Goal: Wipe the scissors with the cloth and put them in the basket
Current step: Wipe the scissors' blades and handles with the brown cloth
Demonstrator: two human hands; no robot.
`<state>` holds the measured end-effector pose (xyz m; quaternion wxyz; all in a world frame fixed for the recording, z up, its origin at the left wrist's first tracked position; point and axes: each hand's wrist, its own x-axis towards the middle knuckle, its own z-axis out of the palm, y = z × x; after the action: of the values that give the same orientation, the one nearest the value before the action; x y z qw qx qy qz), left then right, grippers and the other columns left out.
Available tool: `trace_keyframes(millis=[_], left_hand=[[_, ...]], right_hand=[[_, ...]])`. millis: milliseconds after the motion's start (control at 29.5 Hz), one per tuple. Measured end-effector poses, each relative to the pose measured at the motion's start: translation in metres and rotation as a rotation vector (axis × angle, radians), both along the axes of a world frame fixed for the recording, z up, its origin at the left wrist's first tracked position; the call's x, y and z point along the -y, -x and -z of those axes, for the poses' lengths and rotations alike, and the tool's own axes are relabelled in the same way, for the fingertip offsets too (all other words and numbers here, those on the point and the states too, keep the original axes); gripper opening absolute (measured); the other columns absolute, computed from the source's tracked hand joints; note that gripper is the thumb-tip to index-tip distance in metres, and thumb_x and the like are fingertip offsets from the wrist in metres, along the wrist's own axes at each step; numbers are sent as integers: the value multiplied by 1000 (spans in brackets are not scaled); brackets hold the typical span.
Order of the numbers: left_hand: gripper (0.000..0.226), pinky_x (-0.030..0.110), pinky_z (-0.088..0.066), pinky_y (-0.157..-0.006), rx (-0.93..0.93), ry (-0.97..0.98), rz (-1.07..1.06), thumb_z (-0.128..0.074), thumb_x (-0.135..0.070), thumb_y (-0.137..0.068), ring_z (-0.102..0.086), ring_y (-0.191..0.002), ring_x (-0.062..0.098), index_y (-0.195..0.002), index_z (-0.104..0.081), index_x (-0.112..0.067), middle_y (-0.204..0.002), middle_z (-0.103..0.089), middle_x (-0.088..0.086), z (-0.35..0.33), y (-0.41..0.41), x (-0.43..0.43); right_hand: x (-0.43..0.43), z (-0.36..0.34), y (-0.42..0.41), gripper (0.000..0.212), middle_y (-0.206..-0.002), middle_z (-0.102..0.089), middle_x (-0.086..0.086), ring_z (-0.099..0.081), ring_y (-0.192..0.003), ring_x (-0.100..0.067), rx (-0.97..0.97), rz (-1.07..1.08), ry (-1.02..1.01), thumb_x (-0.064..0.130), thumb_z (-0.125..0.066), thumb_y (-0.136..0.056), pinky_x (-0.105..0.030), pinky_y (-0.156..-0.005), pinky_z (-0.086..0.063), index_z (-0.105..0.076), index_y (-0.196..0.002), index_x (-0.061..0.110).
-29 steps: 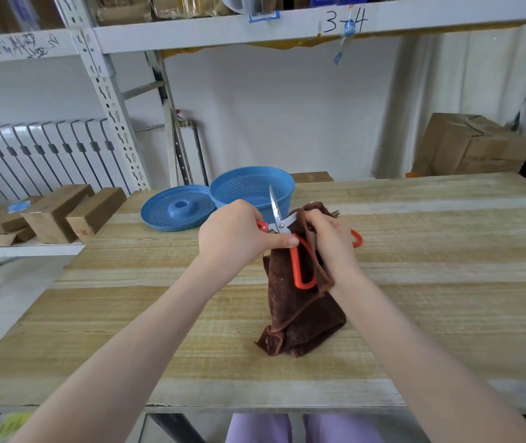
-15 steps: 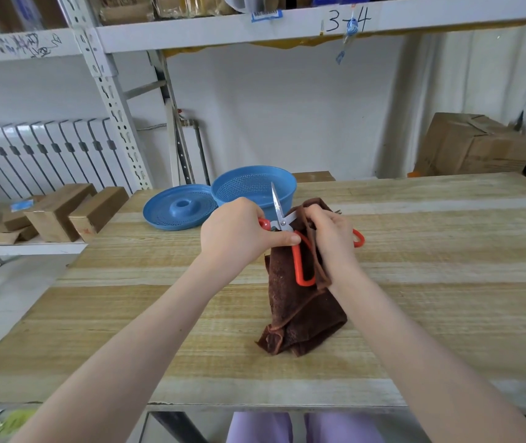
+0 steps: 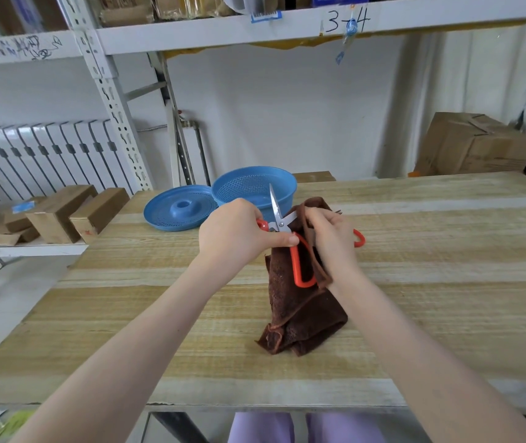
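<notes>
Left hand (image 3: 236,233) has its fingers curled around the orange-handled scissors (image 3: 287,233), blades spread, while the right hand (image 3: 331,238) pinches the brown cloth (image 3: 300,311) over one blade, right in front of the blue basket (image 3: 252,190) on the table (image 3: 431,282).

Before you on the table (image 3: 446,266): cloth (image 3: 300,314), scissors (image 3: 280,222) against it. The basket (image 3: 252,187) stands behind them, lid (image 3: 180,207) just left of it.

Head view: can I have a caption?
Left hand holds red-handled scissors while right hand wipes them with brown cloth.
</notes>
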<state>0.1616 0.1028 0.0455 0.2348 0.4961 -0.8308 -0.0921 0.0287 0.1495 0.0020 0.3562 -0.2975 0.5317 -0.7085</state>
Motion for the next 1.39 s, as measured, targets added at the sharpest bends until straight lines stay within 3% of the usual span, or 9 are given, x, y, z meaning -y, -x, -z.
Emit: trace_keyframes(millis=[102,238,509,611,781,882,1086,1290,1391], left_hand=[[73,25,-20,-44,-6,15,-5,-75,-73,-51,-30,-40,13,-49,-26,-19,-41,-26,-8,0,-1,0],[74,26,-18,-44,14,28,1,-74,-75,-51,-26,-40,12,-50,-25,-19,-42,-23,-9,-1,2,0],[73,26,-21,-45,23,1,-1,-74,-73,-51,-31,-41,14,-51,-26,-19,-43,-27,-9,2,1,0],[73,26,-21,-46,34,4,2,-73,-75,-51,-30,-42,14,-52,-27,-19,-45,-26,-8,1,2,1],[72,26,-22,-45,30,-1,-8,-74,-74,-50,-34,-42,14,-50,-29,-18,-42,-30,-8,0,-1,3],[72,27,-22,-45,31,-4,3,-72,-75,-51,-34,-43,13,-52,-29,-18,-45,-30,-8,3,1,0],[71,25,-23,-44,37,-8,-14,-75,-73,-50,-35,-42,14,-51,-30,-18,-43,-32,-9,1,-1,2],[72,26,-22,-44,44,6,-2,-73,-74,-52,-33,-42,13,-51,-28,-18,-44,-30,-8,2,1,-1],[72,26,-22,-44,49,-5,-14,-74,-74,-51,-33,-42,13,-52,-28,-18,-44,-31,-8,1,-1,2]], right_hand=[[1,-2,-1,22,-59,-57,-12,-51,-56,-16,-86,-18,-31,9,-65,-83,-26,-55,-44,-66,-63,-2],[3,-1,1,26,-72,-59,-17,-53,-63,-22,48,13,-19,13,-60,-82,-29,-58,-47,-66,-83,-13],[3,-1,2,33,-77,-58,-31,-55,-73,-29,32,-99,-56,11,-66,-80,-40,-70,-48,-60,-89,-21],[4,1,2,32,-81,-57,-24,-54,-73,-30,131,-55,-53,13,-65,-78,-41,-70,-49,-63,-90,-17],[4,-1,1,24,-74,-62,-22,-59,-66,-26,11,-172,-83,10,-66,-80,-35,-65,-52,-67,-83,-14],[6,-2,3,16,-68,-56,-16,-53,-60,-23,78,-88,-97,12,-66,-74,-33,-61,-48,-68,-71,-3],[5,5,-3,17,-67,-67,-16,-64,-60,-23,57,-131,-104,11,-67,-83,-30,-61,-55,-71,-80,-6],[8,3,-1,34,-78,-59,-23,-55,-70,-29,142,-40,-77,16,-65,-78,-39,-67,-49,-65,-89,-15],[8,8,-4,22,-80,-66,-23,-61,-70,-27,113,-73,-59,16,-66,-83,-40,-69,-54,-72,-82,-5]])
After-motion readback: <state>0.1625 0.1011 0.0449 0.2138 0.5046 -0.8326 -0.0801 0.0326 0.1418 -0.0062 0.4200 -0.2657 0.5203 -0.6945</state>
